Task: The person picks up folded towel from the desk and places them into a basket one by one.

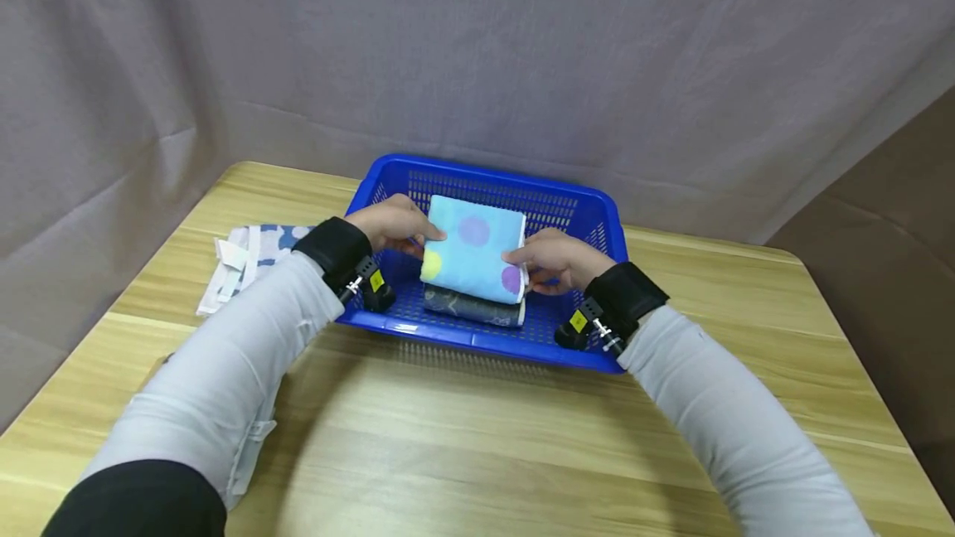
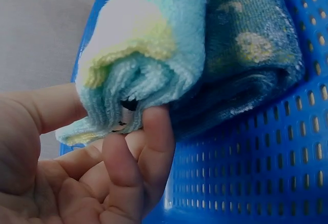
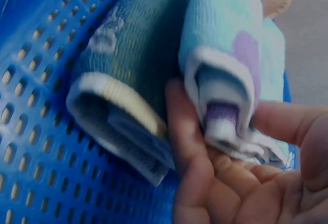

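A folded light-blue towel (image 1: 481, 243) with purple and yellow dots is held between both hands inside the blue plastic basket (image 1: 477, 341). My left hand (image 1: 393, 224) grips its left edge, thumb on top and fingers beneath, as the left wrist view shows at the rolled fold (image 2: 148, 44). On the opposite edge, my right hand (image 1: 561, 258) pinches the towel the same way, its thumb near a purple dot. A dark patterned folded towel (image 1: 473, 307) lies in the basket, on the near side of the light-blue one; its folded end (image 3: 120, 101) shows in the right wrist view.
Left of the basket, a white cloth with blue patches (image 1: 270, 243) lies on the wooden table (image 1: 448, 446), partly behind the left forearm. More pale fabric (image 1: 254, 446) shows under that forearm. A grey curtain (image 1: 477, 56) hangs behind the table.
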A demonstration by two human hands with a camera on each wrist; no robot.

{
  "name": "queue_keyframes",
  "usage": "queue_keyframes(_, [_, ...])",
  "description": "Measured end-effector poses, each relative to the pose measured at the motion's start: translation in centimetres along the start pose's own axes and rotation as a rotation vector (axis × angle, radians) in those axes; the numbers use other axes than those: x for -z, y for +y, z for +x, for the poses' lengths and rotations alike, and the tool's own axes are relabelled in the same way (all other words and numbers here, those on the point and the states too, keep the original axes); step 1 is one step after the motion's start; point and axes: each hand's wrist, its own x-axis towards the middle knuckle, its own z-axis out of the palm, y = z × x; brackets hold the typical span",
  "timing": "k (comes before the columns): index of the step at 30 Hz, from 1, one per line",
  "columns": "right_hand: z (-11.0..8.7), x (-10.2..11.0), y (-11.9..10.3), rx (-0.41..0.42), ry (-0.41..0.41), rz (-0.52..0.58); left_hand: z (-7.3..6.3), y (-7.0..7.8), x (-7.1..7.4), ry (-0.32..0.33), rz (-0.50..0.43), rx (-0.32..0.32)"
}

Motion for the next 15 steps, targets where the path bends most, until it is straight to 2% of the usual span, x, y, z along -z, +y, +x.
queue_keyframes(3, [-0.02, -0.09, 0.21, -0.005, 0.005, -0.021, -0.08, 0.01, -0.10, -0.013, 0.037, 0.013])
queue_keyframes(9, [-0.07, -0.28, 0.22, -0.005, 0.004, -0.024, -0.08, -0.20, -0.11, -0.020, 0.041, 0.028])
queue_keyframes(15, [0.19, -0.27, 0.42, 0.015, 0.004, -0.096, 0.29, -0.38, -0.35, -0.019, 0.072, 0.043])
